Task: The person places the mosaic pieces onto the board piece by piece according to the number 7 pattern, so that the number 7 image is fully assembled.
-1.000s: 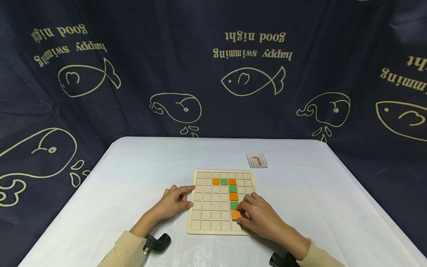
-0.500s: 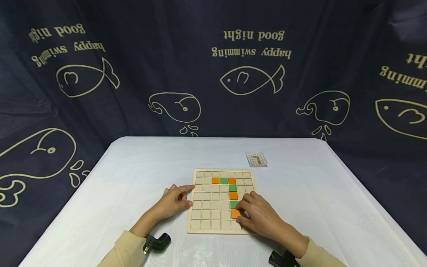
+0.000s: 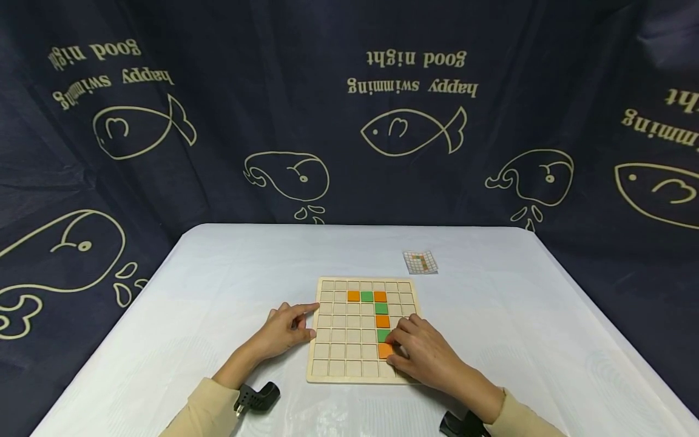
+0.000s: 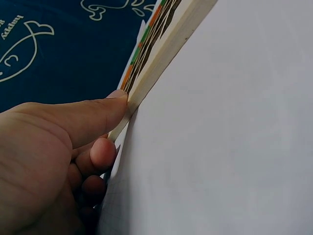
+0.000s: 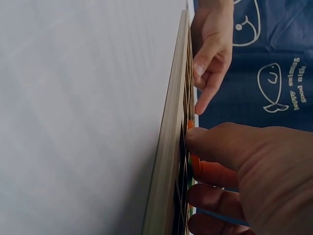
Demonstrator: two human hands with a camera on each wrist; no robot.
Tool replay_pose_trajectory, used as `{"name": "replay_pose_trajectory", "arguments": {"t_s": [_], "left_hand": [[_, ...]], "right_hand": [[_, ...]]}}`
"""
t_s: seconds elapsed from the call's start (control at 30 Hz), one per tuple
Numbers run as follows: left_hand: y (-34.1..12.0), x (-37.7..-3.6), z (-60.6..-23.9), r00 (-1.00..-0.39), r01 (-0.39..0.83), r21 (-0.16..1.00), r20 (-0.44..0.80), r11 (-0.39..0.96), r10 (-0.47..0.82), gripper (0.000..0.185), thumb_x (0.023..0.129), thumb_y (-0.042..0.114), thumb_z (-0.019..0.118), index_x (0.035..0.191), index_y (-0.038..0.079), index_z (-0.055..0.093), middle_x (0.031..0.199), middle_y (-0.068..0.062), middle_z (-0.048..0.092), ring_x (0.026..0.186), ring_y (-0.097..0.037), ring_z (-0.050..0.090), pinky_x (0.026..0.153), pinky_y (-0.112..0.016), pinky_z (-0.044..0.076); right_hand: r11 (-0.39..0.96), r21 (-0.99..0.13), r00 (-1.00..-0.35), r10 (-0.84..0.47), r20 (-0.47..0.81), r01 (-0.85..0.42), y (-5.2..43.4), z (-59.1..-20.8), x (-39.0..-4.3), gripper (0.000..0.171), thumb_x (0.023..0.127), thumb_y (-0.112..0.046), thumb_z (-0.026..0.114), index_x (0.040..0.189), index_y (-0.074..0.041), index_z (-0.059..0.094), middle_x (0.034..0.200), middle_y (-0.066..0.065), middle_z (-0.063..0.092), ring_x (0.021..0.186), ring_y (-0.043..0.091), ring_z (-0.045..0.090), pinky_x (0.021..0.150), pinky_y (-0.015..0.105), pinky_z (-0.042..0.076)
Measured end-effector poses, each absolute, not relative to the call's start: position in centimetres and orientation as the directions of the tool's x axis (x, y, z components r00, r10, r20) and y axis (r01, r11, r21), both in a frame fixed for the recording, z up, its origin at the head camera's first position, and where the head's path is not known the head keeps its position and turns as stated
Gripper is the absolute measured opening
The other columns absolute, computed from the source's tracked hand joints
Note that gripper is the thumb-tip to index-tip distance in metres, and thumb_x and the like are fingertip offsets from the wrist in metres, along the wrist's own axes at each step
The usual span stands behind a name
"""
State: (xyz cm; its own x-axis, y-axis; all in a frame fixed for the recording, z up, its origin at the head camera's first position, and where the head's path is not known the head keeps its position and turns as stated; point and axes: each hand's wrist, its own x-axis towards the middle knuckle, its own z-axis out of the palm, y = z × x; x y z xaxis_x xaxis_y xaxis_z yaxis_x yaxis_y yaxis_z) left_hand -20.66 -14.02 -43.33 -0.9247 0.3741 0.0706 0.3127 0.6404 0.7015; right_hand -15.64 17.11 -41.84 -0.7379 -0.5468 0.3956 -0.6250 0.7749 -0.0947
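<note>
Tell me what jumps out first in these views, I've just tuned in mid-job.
The wooden grid board at the middle of the white table stands out, with orange and green tiles forming a line along its top and down its right side. The right hand pinches the lowest orange tile, while the left hand steadies the board's left edge. A small pattern card lies beyond the board.
</note>
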Motion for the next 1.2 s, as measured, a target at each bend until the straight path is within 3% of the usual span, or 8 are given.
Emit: {"name": "replay_pose_trajectory", "arguments": {"t_s": [0.87, 1.2], "left_hand": [[-13.9, -20.5, -43.2, -0.926, 0.307, 0.696, 0.062, 0.649, 0.372, 0.054, 0.081, 0.027, 0.071, 0.131, 0.016, 0.056, 0.073, 0.011, 0.051, 0.073, -0.009, 0.036, 0.074, -0.030, 0.020], [-14.1, -19.8, -42.4, -0.909, 0.388, 0.642, 0.148, 0.662, 0.389, 0.051, 0.080, 0.021, 0.073, 0.129, 0.012, 0.058, 0.091, 0.002, 0.053, 0.083, -0.013, 0.039, 0.075, -0.026, 0.028]], "right_hand": [[0.799, -0.130, -0.768, -0.499, 0.401, -0.588, 18.2, -41.3, -15.6, 0.019, 0.074, -0.029, 0.076, 0.087, -0.018, 0.069, 0.077, -0.011, 0.053, 0.075, 0.004, 0.036, 0.068, 0.022, 0.036], [0.834, -0.149, -0.807, -0.444, 0.390, -0.531, 19.3, -40.6, -15.8, 0.019, 0.078, -0.031, 0.074, 0.090, -0.018, 0.070, 0.087, -0.010, 0.059, 0.077, 0.005, 0.038, 0.069, 0.023, 0.038]]}}
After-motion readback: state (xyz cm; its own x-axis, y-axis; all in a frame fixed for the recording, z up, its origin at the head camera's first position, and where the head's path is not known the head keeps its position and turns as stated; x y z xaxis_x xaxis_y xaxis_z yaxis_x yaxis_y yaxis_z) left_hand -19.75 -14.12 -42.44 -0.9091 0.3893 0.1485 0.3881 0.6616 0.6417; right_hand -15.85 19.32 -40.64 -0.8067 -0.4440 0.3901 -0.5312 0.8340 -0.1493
